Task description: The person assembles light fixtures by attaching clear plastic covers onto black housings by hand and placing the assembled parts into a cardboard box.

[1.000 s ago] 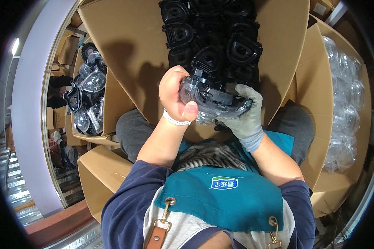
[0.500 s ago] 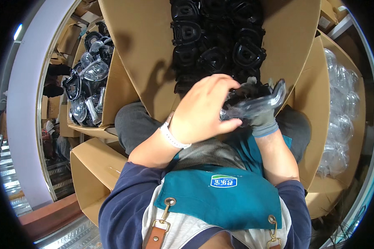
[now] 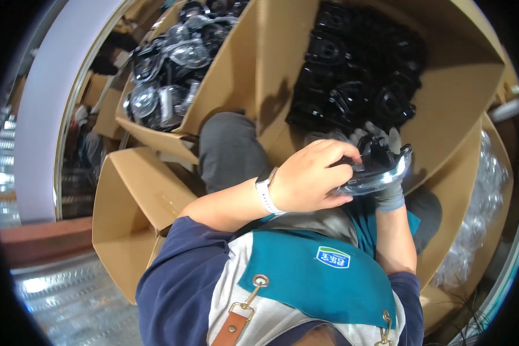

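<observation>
A plastic shell [image 3: 376,180], with a clear curved rim and a black inner part, is held between both my hands over my lap. My left hand [image 3: 311,179], bare with a white wristband, is closed on the shell's left side, its fingers curled and the thumb under the rim. From behind and below, my right hand [image 3: 391,197] in a grey glove grips the same shell; gloved fingertips show past its far edge. Just beyond my hands are stacked black plastic parts [image 3: 349,95] in rows inside a large cardboard box [image 3: 450,98].
Another cardboard box [image 3: 222,81] at the left holds loose clear and black shells [image 3: 179,63]. On the right stands a box with clear plastic covers [image 3: 473,213]. A cardboard box with raised flaps [image 3: 127,207] sits at lower left, near a ribbed metal surface [image 3: 75,294].
The view has turned, so the boxes sit differently in it. Both hands keep the shell, whose clear rim is now lower and tilted differently. My left fingers have closed in on it.
</observation>
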A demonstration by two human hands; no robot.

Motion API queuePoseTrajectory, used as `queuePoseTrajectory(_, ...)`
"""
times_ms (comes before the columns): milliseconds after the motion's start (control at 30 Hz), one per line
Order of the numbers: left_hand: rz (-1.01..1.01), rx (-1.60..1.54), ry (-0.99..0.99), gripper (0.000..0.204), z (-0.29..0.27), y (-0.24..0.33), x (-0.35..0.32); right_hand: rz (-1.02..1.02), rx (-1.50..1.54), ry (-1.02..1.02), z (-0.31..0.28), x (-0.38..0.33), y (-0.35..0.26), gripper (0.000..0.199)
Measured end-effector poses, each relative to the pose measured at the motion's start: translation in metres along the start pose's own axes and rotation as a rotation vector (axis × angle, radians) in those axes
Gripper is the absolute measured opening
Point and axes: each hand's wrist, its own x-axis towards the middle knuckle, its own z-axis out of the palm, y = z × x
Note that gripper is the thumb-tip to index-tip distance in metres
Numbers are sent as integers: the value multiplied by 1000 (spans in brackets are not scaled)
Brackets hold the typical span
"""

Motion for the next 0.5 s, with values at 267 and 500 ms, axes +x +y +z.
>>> queuePoseTrajectory(267, -396, 82, 333, 44, -95, -2, -95, -182, -2577, 260, -102, 30, 46, 82)
queuePoseTrajectory(500, -549, -459, 1385, 28, -197, -81, -142, 36, -2548, 324, -71, 30, 43, 88)
